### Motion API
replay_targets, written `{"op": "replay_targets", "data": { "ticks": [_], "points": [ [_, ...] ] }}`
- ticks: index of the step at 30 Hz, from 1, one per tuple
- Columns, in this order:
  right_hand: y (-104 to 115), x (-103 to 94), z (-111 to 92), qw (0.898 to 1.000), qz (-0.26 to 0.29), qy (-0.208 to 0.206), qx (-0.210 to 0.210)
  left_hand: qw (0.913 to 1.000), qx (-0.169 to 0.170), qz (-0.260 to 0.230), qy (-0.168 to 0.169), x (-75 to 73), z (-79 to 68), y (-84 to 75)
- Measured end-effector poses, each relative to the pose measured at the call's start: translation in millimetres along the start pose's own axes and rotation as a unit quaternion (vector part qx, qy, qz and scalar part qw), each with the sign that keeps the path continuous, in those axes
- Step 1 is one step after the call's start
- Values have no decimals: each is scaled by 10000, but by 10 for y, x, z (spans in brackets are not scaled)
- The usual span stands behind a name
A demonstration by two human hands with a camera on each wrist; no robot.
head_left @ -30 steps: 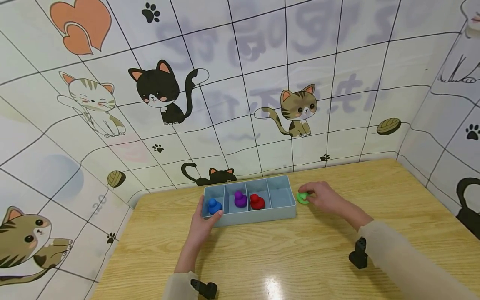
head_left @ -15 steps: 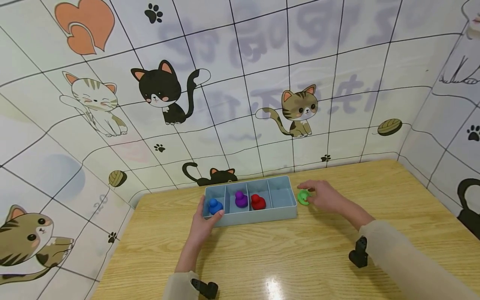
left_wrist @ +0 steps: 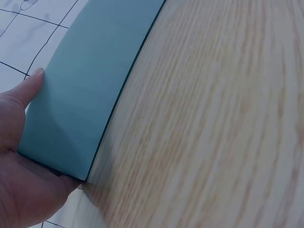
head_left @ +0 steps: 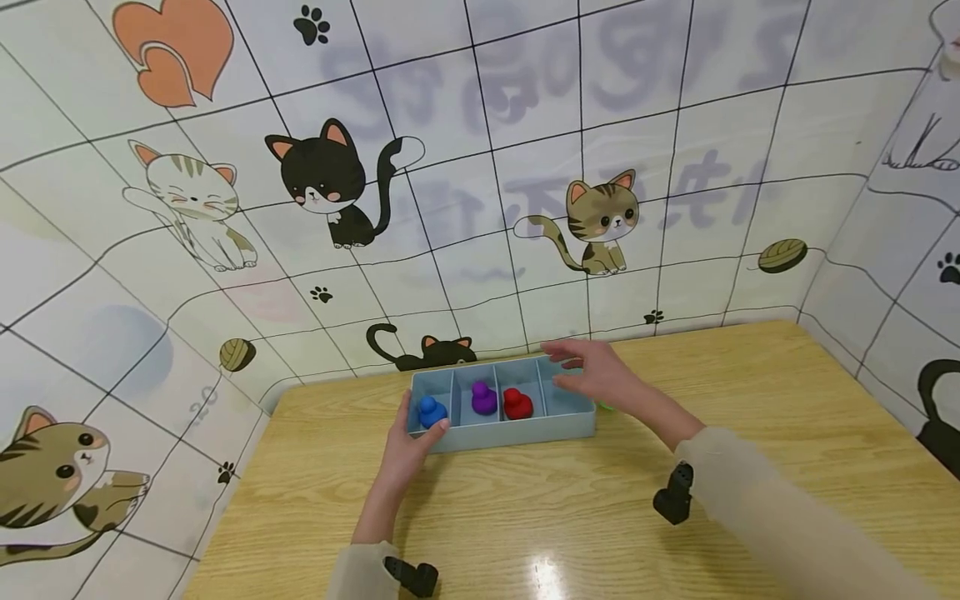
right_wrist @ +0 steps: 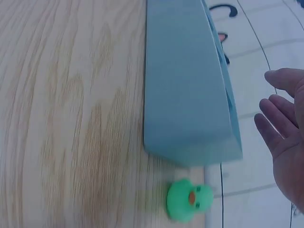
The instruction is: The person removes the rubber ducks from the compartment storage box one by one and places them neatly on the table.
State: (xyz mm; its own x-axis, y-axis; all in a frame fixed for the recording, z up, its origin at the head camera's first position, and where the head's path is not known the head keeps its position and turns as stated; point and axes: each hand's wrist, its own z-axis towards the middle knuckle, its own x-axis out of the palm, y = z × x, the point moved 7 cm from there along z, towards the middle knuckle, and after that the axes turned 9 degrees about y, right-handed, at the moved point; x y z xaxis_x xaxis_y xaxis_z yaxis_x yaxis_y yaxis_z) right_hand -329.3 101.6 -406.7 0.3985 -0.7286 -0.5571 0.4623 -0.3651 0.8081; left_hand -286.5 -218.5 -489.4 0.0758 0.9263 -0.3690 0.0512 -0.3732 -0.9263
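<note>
Right hand (head_left: pixel 600 375) is moving from the green duck (right_wrist: pixel 187 199) to over the box (head_left: pixel 510 435), holding nothing; duck is sitting by the box's right end, left hand (head_left: pixel 407 454) gripping the other.

One blue duck (head_left: pixel 431 412), one purple duck (head_left: pixel 483 399), one red duck (head_left: pixel 517 406), one green duck (right_wrist: pixel 185 202) — four in all. One tray (head_left: pixel 502 436) with four compartments (head_left: pixel 566 403), three of which hold one duck each. One left hand (head_left: pixel 406 452), one right hand (head_left: pixel 600 375). Two sleeves (head_left: pixel 787 508) and two wrist cameras (head_left: pixel 672 498). One table (head_left: pixel 510 517). Seven printed cats (head_left: pixel 324 175) — some partly cut off — plus five paw prints (head_left: pixel 312 32) and two yarn balls (head_left: pixel 782 256).
</note>
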Motion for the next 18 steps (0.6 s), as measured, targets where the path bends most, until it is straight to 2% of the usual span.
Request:
{"op": "replay_targets", "data": {
  "ticks": [4, 10, 15, 18],
  "points": [
    [135, 192, 121, 9998, -44, 177, -121, 10000, -13, 20, 7, 3, 8, -4],
    [149, 435, 261, 9984, 126, 448, 335, 10000, 84, 17, 22, -3, 18, -13],
    [123, 580, 365, 9955, -564, 583, 494, 10000, 88, -21, 19, -10, 14, -2],
    [88, 640, 418, 9941, -772, 604, 472, 9999, 87, -40, 28, -11, 8, -2]
  ]
}}
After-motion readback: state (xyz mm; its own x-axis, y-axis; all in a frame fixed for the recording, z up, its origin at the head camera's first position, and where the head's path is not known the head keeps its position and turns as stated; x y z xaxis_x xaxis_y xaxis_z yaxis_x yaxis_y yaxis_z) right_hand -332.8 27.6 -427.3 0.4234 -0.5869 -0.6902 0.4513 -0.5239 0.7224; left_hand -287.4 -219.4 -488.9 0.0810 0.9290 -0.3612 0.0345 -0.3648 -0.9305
